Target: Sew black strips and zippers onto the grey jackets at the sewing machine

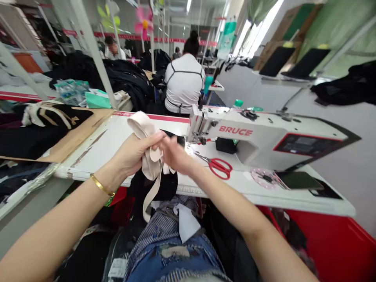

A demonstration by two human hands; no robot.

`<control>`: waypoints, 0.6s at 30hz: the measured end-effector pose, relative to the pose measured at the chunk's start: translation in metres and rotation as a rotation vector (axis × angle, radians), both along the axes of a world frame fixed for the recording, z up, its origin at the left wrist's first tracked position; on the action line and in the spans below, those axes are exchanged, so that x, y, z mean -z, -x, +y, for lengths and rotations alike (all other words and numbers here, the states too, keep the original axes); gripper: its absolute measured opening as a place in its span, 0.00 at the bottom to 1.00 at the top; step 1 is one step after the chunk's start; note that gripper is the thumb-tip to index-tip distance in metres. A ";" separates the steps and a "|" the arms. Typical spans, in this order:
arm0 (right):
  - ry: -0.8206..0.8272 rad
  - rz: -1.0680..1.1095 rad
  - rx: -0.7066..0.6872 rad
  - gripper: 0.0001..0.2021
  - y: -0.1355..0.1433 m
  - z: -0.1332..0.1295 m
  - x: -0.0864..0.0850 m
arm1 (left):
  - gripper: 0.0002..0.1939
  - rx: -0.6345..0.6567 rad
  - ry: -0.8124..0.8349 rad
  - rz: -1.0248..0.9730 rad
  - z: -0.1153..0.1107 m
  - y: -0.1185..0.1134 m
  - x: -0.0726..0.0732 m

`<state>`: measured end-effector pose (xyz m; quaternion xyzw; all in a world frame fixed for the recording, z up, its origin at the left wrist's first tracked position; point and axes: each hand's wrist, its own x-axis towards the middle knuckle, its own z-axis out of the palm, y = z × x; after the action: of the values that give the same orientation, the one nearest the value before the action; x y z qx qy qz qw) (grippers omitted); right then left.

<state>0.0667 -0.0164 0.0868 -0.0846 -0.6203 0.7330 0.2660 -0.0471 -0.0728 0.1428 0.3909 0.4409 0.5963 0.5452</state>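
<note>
My left hand [132, 154] is closed around a cream fabric strip [151, 168], bunched in loops above and below the fingers. One end of the strip hangs down toward my lap. Close against the left fingertips is my right hand [176, 154], its fingers smeared by motion, so whether it grips the strip is unclear. Dark cloth [167, 182] lies below both hands at the table's front edge. Just right of my right hand, red-handled scissors [220, 168] rest in front of the sewing machine [264, 133].
A phone [301, 180] and a pink dotted round object [264, 178] lie at the right of the white sewing table [96, 143]. Dark cloth is piled on a board [73, 141] at left. A person in white [185, 82] sits beyond the table. Red bins stand below.
</note>
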 end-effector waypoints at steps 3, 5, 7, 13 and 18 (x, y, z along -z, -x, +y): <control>0.187 -0.253 -0.251 0.28 0.005 -0.024 0.047 | 0.10 -0.115 0.011 -0.122 -0.001 0.031 0.012; 0.139 -0.429 -0.128 0.22 0.007 -0.035 0.063 | 0.10 -0.205 0.010 -0.226 -0.008 0.048 0.024; -0.080 -0.493 0.068 0.19 0.008 -0.040 0.064 | 0.10 -0.284 0.059 -0.327 -0.021 0.054 0.037; -1.158 -0.387 0.352 0.12 0.030 -0.025 0.060 | 0.25 -0.210 0.153 -0.597 -0.055 0.018 0.096; -1.518 -0.197 0.158 0.11 0.046 -0.031 0.070 | 0.28 -0.147 0.267 -0.515 -0.075 0.025 0.134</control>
<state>0.0211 -0.0478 0.0169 0.0122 -0.9663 0.0742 0.2461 -0.0717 -0.1480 0.0092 0.1187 0.3900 0.6503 0.6410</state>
